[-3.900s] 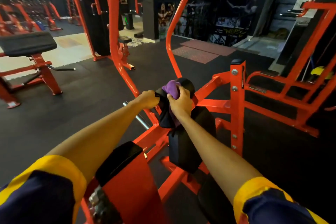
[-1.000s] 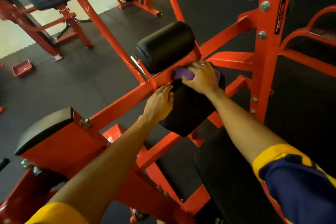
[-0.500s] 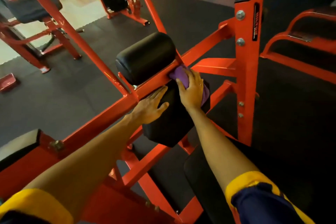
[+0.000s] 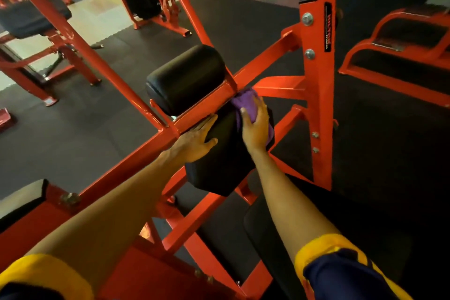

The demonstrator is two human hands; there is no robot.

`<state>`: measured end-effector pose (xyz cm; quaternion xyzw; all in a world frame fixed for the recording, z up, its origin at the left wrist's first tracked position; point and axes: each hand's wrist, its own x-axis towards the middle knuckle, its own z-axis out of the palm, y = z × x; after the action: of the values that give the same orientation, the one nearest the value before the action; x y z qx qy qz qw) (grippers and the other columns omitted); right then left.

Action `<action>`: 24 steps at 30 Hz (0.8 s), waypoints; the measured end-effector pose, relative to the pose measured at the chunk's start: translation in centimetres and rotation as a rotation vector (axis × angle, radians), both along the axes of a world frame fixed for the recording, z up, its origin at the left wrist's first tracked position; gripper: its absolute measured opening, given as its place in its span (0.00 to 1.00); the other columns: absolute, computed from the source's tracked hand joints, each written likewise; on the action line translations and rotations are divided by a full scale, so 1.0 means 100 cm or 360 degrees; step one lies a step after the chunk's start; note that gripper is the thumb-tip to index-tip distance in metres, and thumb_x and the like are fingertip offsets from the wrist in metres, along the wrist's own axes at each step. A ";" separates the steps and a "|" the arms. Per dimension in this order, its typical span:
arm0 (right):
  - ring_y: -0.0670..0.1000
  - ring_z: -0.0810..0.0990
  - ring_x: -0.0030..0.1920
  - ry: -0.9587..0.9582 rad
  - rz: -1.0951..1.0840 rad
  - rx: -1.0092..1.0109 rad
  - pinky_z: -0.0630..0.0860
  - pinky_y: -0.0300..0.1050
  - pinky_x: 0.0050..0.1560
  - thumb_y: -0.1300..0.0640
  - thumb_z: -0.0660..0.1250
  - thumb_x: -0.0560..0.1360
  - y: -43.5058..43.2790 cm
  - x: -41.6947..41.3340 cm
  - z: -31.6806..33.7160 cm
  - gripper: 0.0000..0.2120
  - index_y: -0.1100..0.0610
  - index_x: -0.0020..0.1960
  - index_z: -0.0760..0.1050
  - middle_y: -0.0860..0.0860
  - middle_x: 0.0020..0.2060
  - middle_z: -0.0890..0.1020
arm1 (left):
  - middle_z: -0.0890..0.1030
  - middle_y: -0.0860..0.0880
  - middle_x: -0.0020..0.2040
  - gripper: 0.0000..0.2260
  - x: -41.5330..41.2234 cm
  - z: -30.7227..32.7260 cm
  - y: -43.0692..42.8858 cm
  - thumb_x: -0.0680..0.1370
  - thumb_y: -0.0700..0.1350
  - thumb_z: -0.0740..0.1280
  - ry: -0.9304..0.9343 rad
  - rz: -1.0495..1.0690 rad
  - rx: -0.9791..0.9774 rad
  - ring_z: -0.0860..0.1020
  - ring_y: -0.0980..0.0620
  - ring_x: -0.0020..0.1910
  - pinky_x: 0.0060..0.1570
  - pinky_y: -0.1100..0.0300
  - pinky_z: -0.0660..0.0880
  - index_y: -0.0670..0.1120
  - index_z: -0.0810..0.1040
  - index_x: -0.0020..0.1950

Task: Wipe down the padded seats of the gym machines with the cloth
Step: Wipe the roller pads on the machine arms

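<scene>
A black padded block (image 4: 224, 165) hangs on the red machine frame (image 4: 136, 158) at the centre of the view. My right hand (image 4: 254, 129) lies flat on a purple cloth (image 4: 246, 102) and presses it against the top of that pad. My left hand (image 4: 194, 139) rests with straight fingers on the pad's left upper edge, beside the red bar. A black roller pad (image 4: 185, 78) sits just behind the bar. A black seat (image 4: 267, 234) lies below my right forearm.
A red upright post (image 4: 319, 85) stands right of the pad. Another red frame (image 4: 399, 56) is at the far right. A black bench (image 4: 31, 17) on red legs stands at the left, with more red machines behind on the dark rubber floor.
The view has tilted down from the roller pad to the lower pad. My right hand with the cloth has shifted slightly right on the pad's top; my left hand now lies flat on its edge.
</scene>
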<state>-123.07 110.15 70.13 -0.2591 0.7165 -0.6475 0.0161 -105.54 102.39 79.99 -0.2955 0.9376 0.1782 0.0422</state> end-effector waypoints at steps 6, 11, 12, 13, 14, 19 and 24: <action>0.60 0.72 0.73 -0.0159 -0.0389 0.0142 0.65 0.53 0.73 0.43 0.64 0.79 -0.024 -0.001 0.029 0.29 0.58 0.75 0.72 0.56 0.74 0.74 | 0.54 0.50 0.83 0.31 -0.021 -0.002 -0.007 0.84 0.47 0.63 0.0072 -0.0041 0.0058 0.53 0.52 0.81 0.74 0.65 0.45 0.47 0.52 0.83; 0.57 0.69 0.76 0.0119 -0.0318 0.0137 0.62 0.52 0.76 0.43 0.63 0.80 -0.013 0.043 -0.004 0.29 0.55 0.76 0.71 0.55 0.76 0.71 | 0.56 0.46 0.82 0.33 -0.052 0.001 -0.017 0.81 0.45 0.66 0.0110 -0.0167 0.0098 0.57 0.47 0.80 0.78 0.54 0.55 0.46 0.55 0.83; 0.58 0.70 0.75 0.0047 -0.0375 0.0105 0.64 0.53 0.76 0.43 0.63 0.80 -0.010 0.040 -0.012 0.29 0.58 0.75 0.71 0.57 0.74 0.73 | 0.55 0.46 0.83 0.33 -0.055 0.001 -0.019 0.81 0.45 0.66 0.0083 -0.0188 0.0101 0.56 0.48 0.81 0.78 0.55 0.53 0.45 0.54 0.83; 0.60 0.72 0.73 -0.0072 -0.0455 0.0093 0.66 0.56 0.75 0.43 0.63 0.79 -0.009 0.031 -0.016 0.30 0.60 0.74 0.72 0.59 0.72 0.75 | 0.52 0.47 0.83 0.34 -0.057 0.001 -0.021 0.81 0.45 0.65 0.0063 -0.0199 0.0108 0.54 0.49 0.81 0.78 0.57 0.51 0.45 0.52 0.83; 0.61 0.74 0.72 -0.0245 -0.0522 0.0106 0.68 0.57 0.73 0.42 0.62 0.79 -0.009 0.017 -0.016 0.30 0.62 0.73 0.73 0.60 0.70 0.76 | 0.50 0.48 0.83 0.34 -0.059 0.000 -0.024 0.82 0.46 0.65 0.0043 -0.0233 0.0119 0.52 0.50 0.82 0.77 0.59 0.49 0.45 0.50 0.83; 0.61 0.79 0.63 -0.0733 -0.0368 0.0325 0.75 0.56 0.63 0.40 0.62 0.73 -0.013 -0.043 0.031 0.24 0.52 0.61 0.79 0.55 0.59 0.83 | 0.43 0.48 0.83 0.37 -0.057 -0.009 -0.032 0.82 0.47 0.64 0.0050 -0.0421 0.0071 0.43 0.51 0.82 0.79 0.58 0.41 0.45 0.43 0.83; 0.54 0.78 0.62 -0.0422 -0.0086 0.0329 0.72 0.54 0.65 0.34 0.63 0.77 -0.017 -0.037 0.038 0.22 0.47 0.62 0.78 0.50 0.59 0.82 | 0.41 0.51 0.83 0.38 -0.057 -0.009 -0.036 0.82 0.47 0.64 0.0059 -0.0480 0.0072 0.42 0.53 0.82 0.78 0.58 0.41 0.48 0.41 0.83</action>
<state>-126.73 108.50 73.97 -0.1490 0.7775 -0.5991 0.1196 -111.23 98.83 79.09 -0.1470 0.9677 0.1964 0.0579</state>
